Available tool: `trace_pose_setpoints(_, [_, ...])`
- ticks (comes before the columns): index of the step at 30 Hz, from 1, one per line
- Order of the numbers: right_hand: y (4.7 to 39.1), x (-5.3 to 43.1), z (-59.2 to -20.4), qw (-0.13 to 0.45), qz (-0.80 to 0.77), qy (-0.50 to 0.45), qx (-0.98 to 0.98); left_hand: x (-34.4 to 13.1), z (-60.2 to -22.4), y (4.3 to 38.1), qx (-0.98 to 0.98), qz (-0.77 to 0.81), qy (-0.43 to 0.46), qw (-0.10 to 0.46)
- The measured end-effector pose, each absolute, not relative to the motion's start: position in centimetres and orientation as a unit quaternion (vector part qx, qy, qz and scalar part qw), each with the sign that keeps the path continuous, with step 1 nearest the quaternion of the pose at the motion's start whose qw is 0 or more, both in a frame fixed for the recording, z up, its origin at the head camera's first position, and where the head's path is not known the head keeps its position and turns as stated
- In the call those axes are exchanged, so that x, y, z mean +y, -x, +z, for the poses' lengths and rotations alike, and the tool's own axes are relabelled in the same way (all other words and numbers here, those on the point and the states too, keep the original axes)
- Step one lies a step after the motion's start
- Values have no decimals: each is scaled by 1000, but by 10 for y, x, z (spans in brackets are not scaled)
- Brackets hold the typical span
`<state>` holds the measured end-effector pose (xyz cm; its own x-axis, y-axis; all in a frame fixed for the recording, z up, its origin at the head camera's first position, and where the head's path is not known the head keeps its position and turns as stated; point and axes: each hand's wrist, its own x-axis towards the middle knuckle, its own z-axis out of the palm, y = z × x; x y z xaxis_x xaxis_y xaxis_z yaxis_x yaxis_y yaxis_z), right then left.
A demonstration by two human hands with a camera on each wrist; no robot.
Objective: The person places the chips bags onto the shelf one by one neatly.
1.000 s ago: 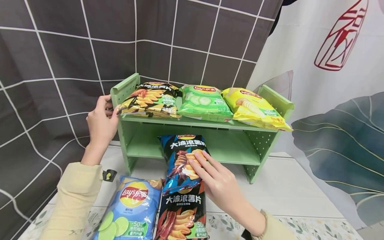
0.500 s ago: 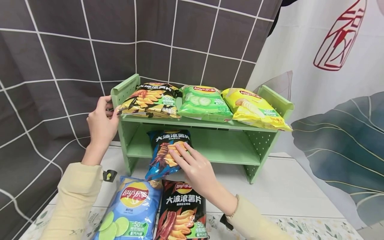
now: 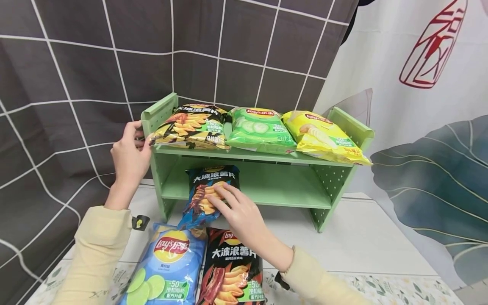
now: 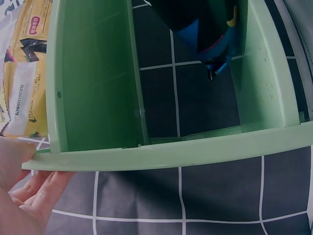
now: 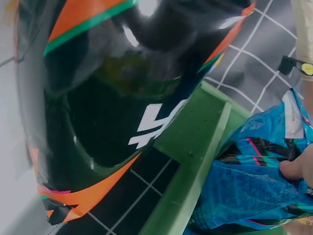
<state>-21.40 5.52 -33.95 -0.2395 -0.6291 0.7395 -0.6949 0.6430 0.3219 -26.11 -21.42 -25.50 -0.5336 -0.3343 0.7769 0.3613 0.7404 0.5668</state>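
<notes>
My right hand [image 3: 242, 218] holds a blue-and-black chip bag [image 3: 196, 201], fingers over its printed front. In the right wrist view the thumb [image 5: 292, 170] presses the back of that bag. Its top end overlaps the lower tier [image 3: 284, 186] of a green two-tier rack, towards the left, and its bottom end tilts down over the front edge. My left hand [image 3: 129, 159] grips the rack's left side panel [image 3: 160, 114], thumb on the near side and fingers outside, as the left wrist view shows. The bag's lower corner [image 4: 215, 61] hangs into that view.
On the upper tier lie a black-and-gold chip bag [image 3: 190, 127], a green one [image 3: 261, 129] and a yellow one [image 3: 324, 135]. A light-blue lime chip bag [image 3: 167, 264] and a black-and-red chip bag [image 3: 230, 271] lie on the table in front. A dark gridded curtain [image 3: 244, 51] hangs behind.
My right hand has carried the blue-and-black chip bag left, off the black-and-red bag and up to the lower tier's left half. The left hand has kept its grip on the rack.
</notes>
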Motion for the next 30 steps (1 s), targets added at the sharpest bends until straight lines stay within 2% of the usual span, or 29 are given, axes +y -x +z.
trace_pose_setpoints(6, [226,48,-340,483,9,-399,-779,-215,-255,262,-799,-359,9,483])
trace_pose_setpoints(18, [243,39,-352,409,10,-405,-818,-215,-256,264,-799,-355,15,486])
trace_pose_setpoints(30, [260,21,-356,410,-39,-384,-827,-215,-255,263,-800,-354,13,483])
